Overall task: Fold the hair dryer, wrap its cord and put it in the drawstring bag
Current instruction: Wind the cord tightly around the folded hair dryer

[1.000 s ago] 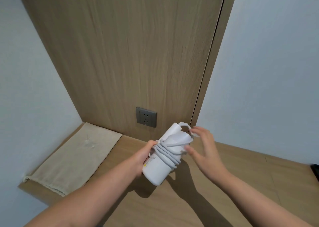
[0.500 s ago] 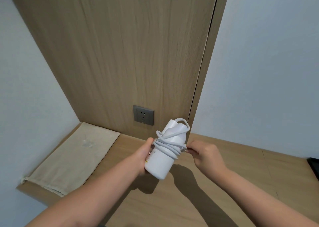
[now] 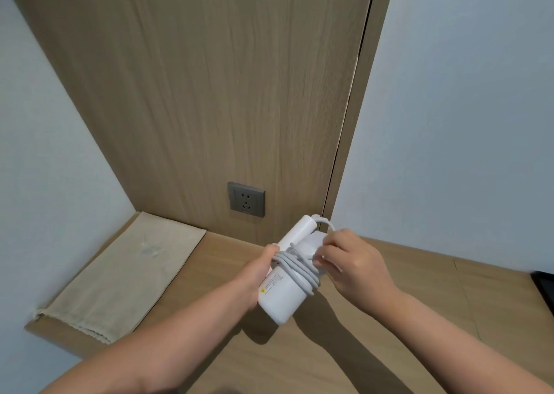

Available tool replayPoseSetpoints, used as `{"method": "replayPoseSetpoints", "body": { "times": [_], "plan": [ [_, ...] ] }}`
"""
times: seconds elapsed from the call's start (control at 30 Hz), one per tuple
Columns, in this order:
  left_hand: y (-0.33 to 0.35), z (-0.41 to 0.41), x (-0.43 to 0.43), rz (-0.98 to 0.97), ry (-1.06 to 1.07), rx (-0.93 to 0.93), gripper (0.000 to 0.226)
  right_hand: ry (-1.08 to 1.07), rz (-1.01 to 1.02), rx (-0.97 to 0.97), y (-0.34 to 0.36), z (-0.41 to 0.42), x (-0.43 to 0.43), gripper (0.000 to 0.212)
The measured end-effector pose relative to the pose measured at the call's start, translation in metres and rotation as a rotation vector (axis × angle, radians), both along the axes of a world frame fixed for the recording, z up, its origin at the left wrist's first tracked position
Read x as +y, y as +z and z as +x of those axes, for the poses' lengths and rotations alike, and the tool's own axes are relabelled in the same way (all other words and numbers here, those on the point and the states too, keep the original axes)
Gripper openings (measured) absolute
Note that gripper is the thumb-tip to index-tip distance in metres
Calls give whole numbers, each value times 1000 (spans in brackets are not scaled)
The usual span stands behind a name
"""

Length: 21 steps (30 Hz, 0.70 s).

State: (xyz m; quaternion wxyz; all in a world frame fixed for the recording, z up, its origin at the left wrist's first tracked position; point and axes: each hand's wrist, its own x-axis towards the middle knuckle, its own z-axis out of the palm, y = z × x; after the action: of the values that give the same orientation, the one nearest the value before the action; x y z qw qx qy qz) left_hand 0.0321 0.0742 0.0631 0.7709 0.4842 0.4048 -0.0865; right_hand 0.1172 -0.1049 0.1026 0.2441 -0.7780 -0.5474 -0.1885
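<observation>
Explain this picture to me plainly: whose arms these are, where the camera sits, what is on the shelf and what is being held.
There is no machine here. A person wears the camera on the head, so it looks down at that person's own arms. The left hand grips a white folded hair dryer with its grey cord wound around the body. The right hand works at the cord's end near the top. On the wooden shelf, to the left, a beige drawstring bag lies flat. A wall socket sits behind.

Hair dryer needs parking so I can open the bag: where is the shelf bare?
Bare wood lies between the bag and the hair dryer, below the socket, and to the right up to the dark object. The bag fills the left corner.
</observation>
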Motion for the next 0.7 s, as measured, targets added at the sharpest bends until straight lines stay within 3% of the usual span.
{"method": "replayPoseSetpoints", "body": {
  "times": [0.17, 0.27, 0.33, 0.4, 0.5, 0.57, 0.63, 0.7],
  "plan": [
    [-2, 3, -2, 74, -87, -26, 37, 41, -103, 573, 30, 9, 7, 20],
    [5, 3, 1, 142, -171, -13, 44, 77, -230, 633, 40, 21, 11, 20],
    [9, 1, 4, 155, -200, 2, 51, -17, -119, 681, 44, 33, 15, 20],
    [12, -2, 9, 98, -222, -9, 51, -226, 117, 791, 43, 48, 15, 21],
    [15, -9, 15, -34, -207, -47, 33, -499, 318, 1008, 31, 62, 5, 22],
    [17, -13, 19, -80, -191, -63, 34, -456, 204, 1252, 18, 62, -4, 21],
    [18, -16, 24, -111, -173, -57, 43, -274, 39, 1489, 6, 57, -9, 17],
    [20, -17, 27, -150, -153, -53, 49, -142, -39, 1574, -2, 53, -9, 18]
  ]
}}
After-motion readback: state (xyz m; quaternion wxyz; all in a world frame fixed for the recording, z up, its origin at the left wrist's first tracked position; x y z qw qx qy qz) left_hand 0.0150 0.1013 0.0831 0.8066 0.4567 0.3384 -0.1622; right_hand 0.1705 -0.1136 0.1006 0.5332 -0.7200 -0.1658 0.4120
